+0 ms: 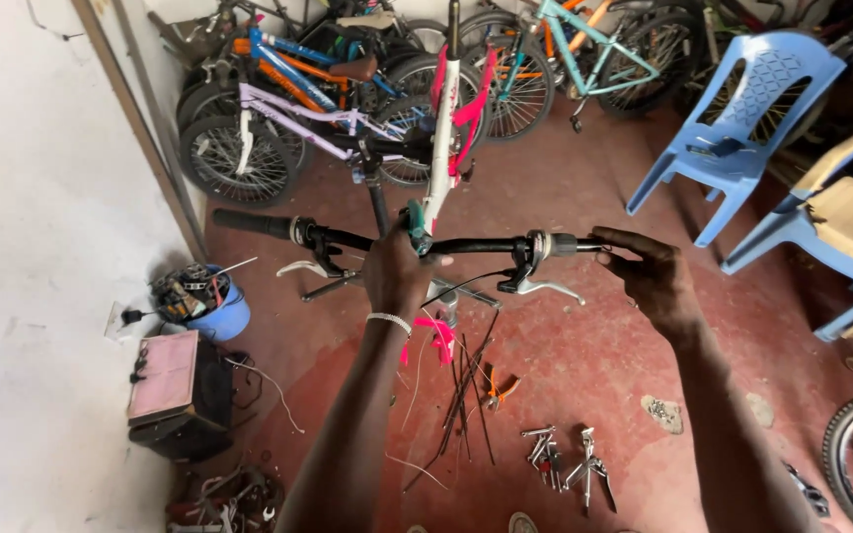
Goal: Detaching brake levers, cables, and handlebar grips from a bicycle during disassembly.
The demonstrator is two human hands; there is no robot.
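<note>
Both arms reach forward, elbows low. Left hand (pixel 399 271) clenched in a fist, knuckles up, pale band at the wrist. Right hand (pixel 652 276) raised, fingers (pixel 612 240) pinched together, pointing left.

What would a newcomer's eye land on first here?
The black handlebar across the middle: the left hand grips it by the stem, the right hand pinches its right end. Behind, bicycles crowd the back wall, with a blue plastic chair at right. Tools lie scattered on the red floor.
</note>
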